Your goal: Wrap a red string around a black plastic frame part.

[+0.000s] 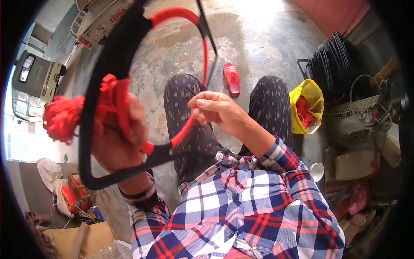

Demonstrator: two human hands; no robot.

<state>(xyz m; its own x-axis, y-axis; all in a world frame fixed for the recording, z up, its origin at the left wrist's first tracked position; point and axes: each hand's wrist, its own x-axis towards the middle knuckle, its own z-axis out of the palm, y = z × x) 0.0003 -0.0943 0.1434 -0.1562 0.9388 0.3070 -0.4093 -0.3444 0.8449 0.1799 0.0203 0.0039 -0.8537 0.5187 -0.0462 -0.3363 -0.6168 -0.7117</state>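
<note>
My left hand (118, 142) is wrapped round a bundle of red strips (64, 116) and the side of a black frame (91, 142). The frame has rounded corners and is raised, tilted, in front of my left knee; its upper part is blurred. A curved red band (183, 131) runs along the inner side of the frame, with black stretches between the red ones. My right hand (222, 112) is closed at the far side of this band, thumb and fingers bent together around it. The fingertips' exact hold is partly hidden.
A red slipper (231, 80) lies on the concrete floor between my knees. To the right stands a yellow bag (319, 103) with red strips inside, near stacked black frames (330, 60) and a wire basket (355, 110). A three-wheeled vehicle (101, 21) is at the far left.
</note>
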